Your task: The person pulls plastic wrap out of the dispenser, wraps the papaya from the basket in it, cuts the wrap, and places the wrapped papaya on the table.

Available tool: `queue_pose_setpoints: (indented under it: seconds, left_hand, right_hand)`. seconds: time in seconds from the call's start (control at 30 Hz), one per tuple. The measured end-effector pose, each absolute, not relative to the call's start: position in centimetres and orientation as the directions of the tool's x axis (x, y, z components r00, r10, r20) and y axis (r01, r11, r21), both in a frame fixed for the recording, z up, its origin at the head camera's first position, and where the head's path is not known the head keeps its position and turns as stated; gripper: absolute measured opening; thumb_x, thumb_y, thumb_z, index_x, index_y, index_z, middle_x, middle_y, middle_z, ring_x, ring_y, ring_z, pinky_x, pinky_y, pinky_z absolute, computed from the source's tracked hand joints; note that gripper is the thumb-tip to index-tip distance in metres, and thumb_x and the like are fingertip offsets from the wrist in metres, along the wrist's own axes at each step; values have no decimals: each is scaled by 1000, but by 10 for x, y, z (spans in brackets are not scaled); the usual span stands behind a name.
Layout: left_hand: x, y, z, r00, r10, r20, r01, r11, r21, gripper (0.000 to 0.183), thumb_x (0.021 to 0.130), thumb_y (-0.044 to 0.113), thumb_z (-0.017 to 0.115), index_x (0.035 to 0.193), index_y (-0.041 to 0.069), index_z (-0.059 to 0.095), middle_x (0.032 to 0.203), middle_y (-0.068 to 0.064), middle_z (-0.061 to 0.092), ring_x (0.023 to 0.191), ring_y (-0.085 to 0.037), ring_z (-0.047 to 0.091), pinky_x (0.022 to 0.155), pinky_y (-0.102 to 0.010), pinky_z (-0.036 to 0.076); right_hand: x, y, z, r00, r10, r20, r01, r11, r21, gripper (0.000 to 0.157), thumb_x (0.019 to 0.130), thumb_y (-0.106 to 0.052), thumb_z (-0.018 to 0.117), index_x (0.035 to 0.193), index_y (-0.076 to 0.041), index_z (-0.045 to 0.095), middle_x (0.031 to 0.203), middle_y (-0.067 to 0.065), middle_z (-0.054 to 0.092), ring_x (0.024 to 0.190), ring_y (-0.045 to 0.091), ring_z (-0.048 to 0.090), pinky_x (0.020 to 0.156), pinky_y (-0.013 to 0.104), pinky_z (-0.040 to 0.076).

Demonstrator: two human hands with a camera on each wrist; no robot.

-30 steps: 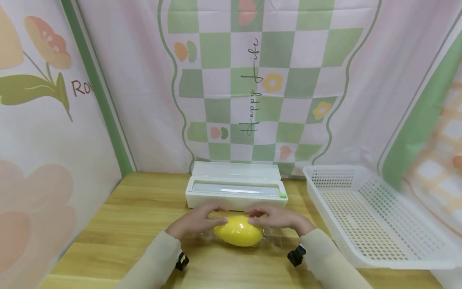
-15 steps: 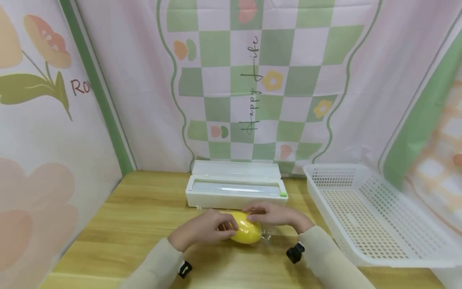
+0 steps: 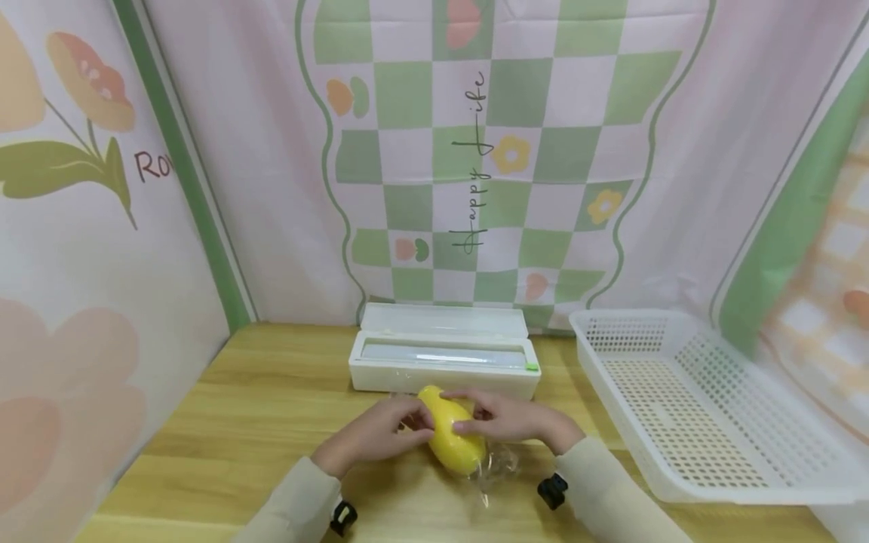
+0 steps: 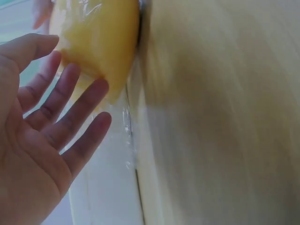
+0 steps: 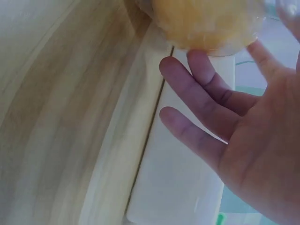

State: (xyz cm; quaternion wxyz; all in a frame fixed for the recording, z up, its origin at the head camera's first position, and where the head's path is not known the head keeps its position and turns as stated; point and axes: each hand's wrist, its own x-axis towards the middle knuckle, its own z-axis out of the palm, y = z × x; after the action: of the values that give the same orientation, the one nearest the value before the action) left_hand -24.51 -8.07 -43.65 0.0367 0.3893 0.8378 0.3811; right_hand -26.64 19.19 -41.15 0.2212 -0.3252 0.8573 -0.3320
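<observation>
Wooden table (image 3: 271, 400), between side edges: yellow fruit (image 3: 453, 446) in film (image 3: 501, 460), ends untucked; left hand (image 3: 379, 433) loosely spread, empty; right hand (image 3: 514, 418) grips fruit.

yellow object (image 3: 453, 454): 1 | sets of fingers (image 4: 88, 143): 2 | box (image 3: 380, 378): 1 | basket (image 3: 614, 411): 1 | sleeves (image 3: 293, 486): 2

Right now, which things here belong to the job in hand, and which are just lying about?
In the job:
yellow object, between the left hand and right hand
clear film around it
open white box, probably

Apparently just there:
white basket, untouched
printed curtain behind
</observation>
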Motion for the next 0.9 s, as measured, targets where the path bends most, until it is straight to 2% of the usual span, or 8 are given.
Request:
queue_pose_setpoints:
  seconds: [0.1, 0.23, 0.3, 0.5, 0.6, 0.73, 0.83, 0.9]
  left_hand:
    - [-245, -82, -441, -710, 661, 243, 609, 403, 683, 11, 97, 25, 69, 104, 17, 65, 104, 10, 63, 99, -5, 61, 89, -28, 53]
    - [-245, -83, -446, -731, 639, 241, 586, 406, 701, 17, 97, 28, 69, 107, 17, 61, 110, 7, 62, 108, -11, 61, 91, -31, 52]
    - [-246, -82, -447, -735, 636, 236, 578, 406, 708, 18, 97, 28, 68, 109, 17, 60, 112, 7, 62, 113, -14, 60, 93, -31, 52]
    - [-246, -82, -447, -717, 649, 253, 617, 423, 663, 20, 96, 19, 69, 113, 16, 59, 113, 3, 62, 111, -13, 60, 95, -28, 51]
    - [-242, -80, -446, -667, 690, 281, 703, 458, 544, 27, 89, 15, 76, 110, 15, 59, 107, 4, 60, 100, -7, 58, 89, -23, 51]
    - [-229, -75, -443, -563, 773, 291, 819, 476, 320, 43, 77, 23, 87, 105, 19, 54, 98, 11, 52, 86, 0, 50, 77, -12, 47]
    - [-216, -71, -436, -481, 822, 304, 877, 442, 191, 48, 74, 30, 90, 104, 21, 54, 96, 14, 51, 82, 2, 47, 75, -10, 43]
    - [-209, -69, -432, -421, 841, 339, 906, 404, 125, 46, 74, 30, 89, 104, 21, 56, 94, 14, 53, 81, 3, 47, 75, -9, 43]
  right_hand:
    - [-263, 191, -410, -710, -686, -157, -407, 582, -704, 58, 101, -49, 54, 153, -28, 37, 121, 6, 60, 106, 22, 59, 89, 42, 50]
    - [-258, 191, -408, -727, -672, -143, -413, 595, -690, 61, 102, -49, 54, 155, -27, 35, 112, 5, 63, 96, 18, 61, 83, 40, 52]
    - [-254, 191, -407, -728, -670, -143, -425, 606, -672, 61, 102, -49, 53, 155, -30, 33, 101, 5, 64, 88, 18, 61, 77, 41, 52]
    - [-249, 187, -403, -738, -659, -146, -473, 659, -584, 48, 102, -54, 48, 149, -42, 41, 113, 6, 66, 88, 16, 61, 77, 44, 51]
    - [-250, 186, -401, -734, -660, -160, -461, 657, -597, 47, 103, -52, 48, 148, -39, 44, 115, 6, 65, 87, 18, 61, 76, 44, 51]
    - [-251, 185, -400, -735, -660, -159, -454, 652, -607, 49, 103, -51, 48, 149, -34, 45, 131, 10, 61, 104, 28, 62, 85, 50, 51]
    - [-252, 184, -400, -739, -655, -156, -457, 658, -599, 49, 103, -52, 47, 149, -33, 45, 140, 13, 56, 113, 33, 60, 90, 53, 50]
    - [-254, 184, -400, -739, -654, -161, -450, 658, -604, 49, 104, -51, 47, 149, -34, 45, 139, 13, 57, 107, 29, 61, 87, 52, 51]
